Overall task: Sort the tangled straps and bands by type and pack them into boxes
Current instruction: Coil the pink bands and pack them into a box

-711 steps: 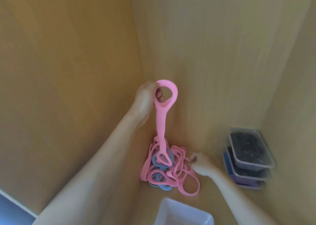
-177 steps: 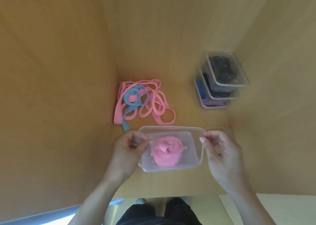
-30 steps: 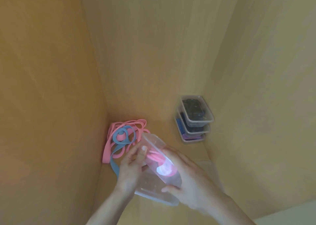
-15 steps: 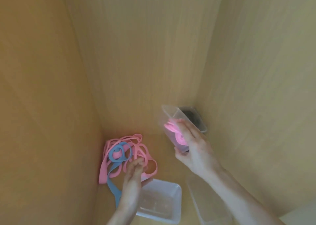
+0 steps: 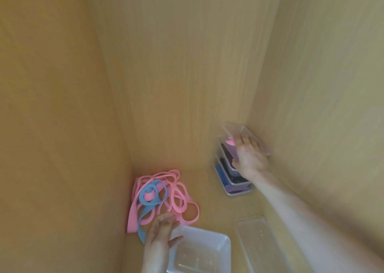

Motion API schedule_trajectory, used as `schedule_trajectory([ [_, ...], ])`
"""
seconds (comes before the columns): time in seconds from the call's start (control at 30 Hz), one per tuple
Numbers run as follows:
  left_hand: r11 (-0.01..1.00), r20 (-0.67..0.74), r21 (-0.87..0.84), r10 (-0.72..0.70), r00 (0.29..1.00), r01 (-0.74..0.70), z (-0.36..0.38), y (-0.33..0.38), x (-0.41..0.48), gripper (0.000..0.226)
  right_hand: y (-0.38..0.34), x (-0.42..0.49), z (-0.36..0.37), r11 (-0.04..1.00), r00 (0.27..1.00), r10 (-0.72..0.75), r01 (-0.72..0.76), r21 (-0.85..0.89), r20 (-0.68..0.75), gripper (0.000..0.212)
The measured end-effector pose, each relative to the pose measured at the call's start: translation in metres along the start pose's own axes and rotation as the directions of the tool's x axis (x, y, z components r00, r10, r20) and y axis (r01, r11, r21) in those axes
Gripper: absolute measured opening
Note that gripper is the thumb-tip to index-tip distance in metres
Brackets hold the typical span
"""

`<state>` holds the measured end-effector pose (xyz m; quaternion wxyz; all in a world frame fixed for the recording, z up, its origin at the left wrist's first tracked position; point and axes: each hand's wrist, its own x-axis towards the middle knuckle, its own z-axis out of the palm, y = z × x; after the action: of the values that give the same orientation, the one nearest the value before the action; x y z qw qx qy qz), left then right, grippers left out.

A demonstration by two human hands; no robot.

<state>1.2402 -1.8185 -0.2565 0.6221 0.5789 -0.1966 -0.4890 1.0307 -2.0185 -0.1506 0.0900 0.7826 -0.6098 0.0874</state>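
My right hand (image 5: 250,156) holds a clear lidded box (image 5: 242,132) with a rolled pink band inside, tilted on top of the stack of filled boxes (image 5: 234,181) in the far right corner. My left hand (image 5: 161,230) hovers with relaxed fingers between the tangle of pink bands (image 5: 176,193) and an empty clear box (image 5: 199,254). A blue band (image 5: 150,198) lies woven through the pink tangle against the left wall.
Wooden walls close in on the left, back and right. A clear lid (image 5: 259,239) lies on the floor right of the empty box, under my right forearm.
My right hand has carried the box with the pink band from mid-air onto the stack in the corner. My left hand has stayed by the tangle and the empty box.
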Motion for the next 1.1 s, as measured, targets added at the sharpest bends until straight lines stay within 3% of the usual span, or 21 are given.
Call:
schedule_trajectory([
  [0.1, 1.0, 0.001, 0.021, 0.0, 1.0, 0.0, -0.002, 0.0, 0.0, 0.016, -0.004, 0.004, 0.009, 0.998, 0.998, 0.058, -0.057, -0.029, 0.034, 0.072],
  [0.23, 0.999, -0.016, 0.031, 0.01, 1.0, -0.009, -0.004, 0.004, -0.001, 0.017, -0.006, 0.008, 0.019, 0.99, 0.993, 0.104, -0.108, 0.085, 0.05, 0.062],
  [0.47, 0.998, -0.075, 0.064, 0.005, 0.997, 0.0, -0.01, 0.016, -0.001, 0.018, -0.001, 0.009, 0.024, 0.979, 0.988, 0.095, -0.115, 0.169, 0.12, 0.073],
  [0.53, 0.998, -0.074, 0.063, 0.002, 0.997, 0.002, -0.014, 0.016, 0.001, 0.018, -0.005, 0.002, 0.021, 0.973, 0.993, 0.111, -0.117, 0.2, 0.037, 0.07],
  [0.6, 0.998, -0.069, 0.064, 0.014, 0.998, -0.009, -0.019, 0.015, 0.003, 0.019, -0.01, -0.012, 0.02, 0.97, 0.98, 0.09, -0.046, 0.237, -0.177, 0.057],
  [0.67, 0.997, -0.093, 0.075, 0.03, 0.995, -0.023, -0.023, 0.013, 0.006, 0.02, -0.018, -0.032, 0.021, 0.939, 0.92, 0.04, 0.098, 0.329, -0.389, 0.043],
  [0.73, 0.994, -0.132, 0.103, 0.046, 0.99, -0.033, -0.027, 0.008, 0.009, 0.021, -0.034, -0.053, 0.026, 0.873, 0.889, -0.046, 0.258, 0.415, -0.456, 0.031],
  [0.83, 0.989, -0.173, 0.144, 0.043, 0.984, -0.018, -0.033, 0.002, 0.01, 0.025, -0.063, -0.079, 0.048, 0.794, 0.916, -0.206, 0.362, 0.489, -0.343, 0.014],
  [0.9, 0.984, -0.194, 0.18, 0.021, 0.981, 0.014, -0.038, -0.002, 0.011, 0.026, -0.079, -0.085, 0.07, 0.781, 0.946, -0.297, 0.317, 0.539, -0.126, 0.008],
  [0.97, 0.974, -0.206, 0.223, 0.014, 0.979, 0.033, -0.045, -0.005, 0.012, 0.024, -0.09, -0.084, 0.092, 0.786, 0.929, -0.361, 0.254, 0.564, 0.086, 0.005],
  [1.1, 0.965, -0.232, 0.259, 0.021, 0.972, 0.041, -0.055, -0.009, 0.013, 0.022, -0.108, -0.072, 0.124, 0.8, 0.891, -0.34, 0.105, 0.59, 0.302, 0.018],
])
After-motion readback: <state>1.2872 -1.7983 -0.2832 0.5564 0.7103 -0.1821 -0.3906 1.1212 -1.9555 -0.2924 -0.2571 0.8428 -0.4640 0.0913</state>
